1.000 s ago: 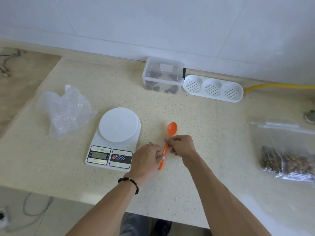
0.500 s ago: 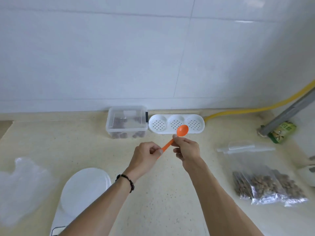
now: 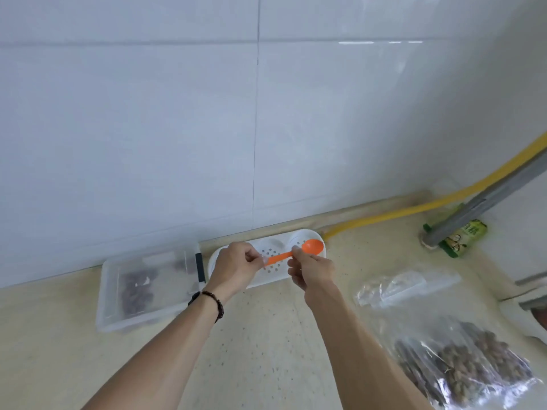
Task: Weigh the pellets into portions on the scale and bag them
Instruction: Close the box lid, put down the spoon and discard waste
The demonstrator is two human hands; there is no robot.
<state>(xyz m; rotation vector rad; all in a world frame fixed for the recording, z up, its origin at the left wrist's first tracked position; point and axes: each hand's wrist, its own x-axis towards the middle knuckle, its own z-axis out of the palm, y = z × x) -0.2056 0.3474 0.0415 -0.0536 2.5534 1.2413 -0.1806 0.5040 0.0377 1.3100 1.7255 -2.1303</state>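
Observation:
Both hands hold an orange plastic spoon (image 3: 311, 247) in the air near the back wall. My left hand (image 3: 235, 267) pinches the end of its handle, and my right hand (image 3: 310, 270) pinches the handle just below the empty bowl. Left of the hands a clear lidded box (image 3: 139, 288) holds brown pellets. At the lower right lies a clear bag of pellets (image 3: 461, 368). The scale is out of view.
A white perforated three-cup tray (image 3: 268, 263) lies against the wall behind the hands. A yellow hose (image 3: 414, 208) and a grey bar (image 3: 485, 199) run along the right side, with a green packet (image 3: 461, 236) beneath. An empty zip bag (image 3: 405, 287) lies right of my right hand.
Both hands lifted the spoon off the counter and carried it up and back over the white tray. The view tilted upward, so the scale and the crumpled bag at the left dropped out of sight.

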